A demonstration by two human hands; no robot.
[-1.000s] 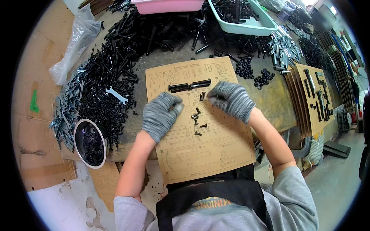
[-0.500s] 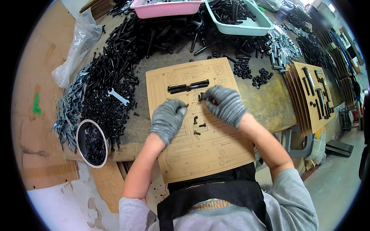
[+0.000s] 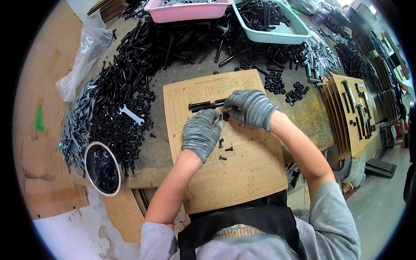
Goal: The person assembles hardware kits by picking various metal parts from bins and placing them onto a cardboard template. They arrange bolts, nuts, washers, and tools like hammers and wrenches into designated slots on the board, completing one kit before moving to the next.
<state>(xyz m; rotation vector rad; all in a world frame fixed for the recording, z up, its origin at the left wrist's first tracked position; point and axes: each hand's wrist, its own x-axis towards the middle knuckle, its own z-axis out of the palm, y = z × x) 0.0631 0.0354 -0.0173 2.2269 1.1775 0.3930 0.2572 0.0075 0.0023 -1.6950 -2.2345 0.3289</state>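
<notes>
A brown cardboard template sheet [image 3: 242, 173] with printed outlines lies on the table in front of me. My left hand [image 3: 200, 134], in a grey knit glove, rests on the sheet with its fingertips at a small black bolt [image 3: 225, 116]. My right hand [image 3: 250, 108], also gloved, meets it from the right, fingers pinched at the same bolt. Two long black bolts [image 3: 203, 105] lie in slots near the sheet's top. A few short black screws [image 3: 223, 149] lie loose on the sheet just below my hands.
A big heap of black bolts [image 3: 125, 86] and a silver wrench [image 3: 131, 115] lie left. A round tin of black parts [image 3: 103, 168] stands at the front left. Pink tray [image 3: 186, 9] and teal tray [image 3: 281, 30] sit behind. Filled cardboard sheets [image 3: 351, 112] are stacked right.
Both hands have drawn together toward the upper middle of the sheet. Their fingertips now meet at a small bolt, where before they were apart.
</notes>
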